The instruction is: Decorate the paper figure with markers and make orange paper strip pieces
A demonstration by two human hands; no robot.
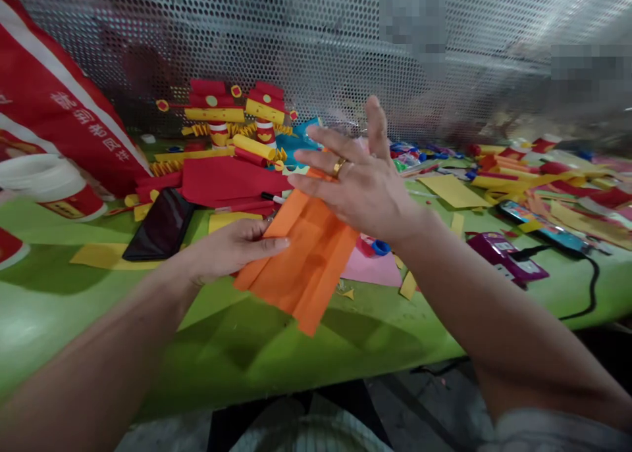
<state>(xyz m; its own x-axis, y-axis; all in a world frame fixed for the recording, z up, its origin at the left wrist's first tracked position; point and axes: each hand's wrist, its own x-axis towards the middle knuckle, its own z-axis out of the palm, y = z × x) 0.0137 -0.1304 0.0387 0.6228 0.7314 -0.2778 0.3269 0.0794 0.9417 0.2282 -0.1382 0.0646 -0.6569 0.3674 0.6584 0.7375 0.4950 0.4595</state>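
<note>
A folded sheet of orange paper (301, 254) with lengthwise creases is held tilted above the green table. My left hand (241, 243) grips its left edge, thumb on top and the other fingers behind it. Over the paper's upper part, my right hand (363, 175) is spread with its fingers apart, a gold ring on one of them. Whether its palm touches the paper is hidden. Beneath and behind the orange paper lie a pink sheet (372, 268) and a small blue ring-shaped piece (380, 247).
Two red-and-yellow paper figures (214, 113) stand at the back beside red paper (227, 179). A black phone (160, 225) and a paper cup (62, 189) are leftward. Rightward are a purple power socket (506, 258), another phone (543, 227) with a cable, and paper scraps. A perforated metal panel (326, 50) rises behind.
</note>
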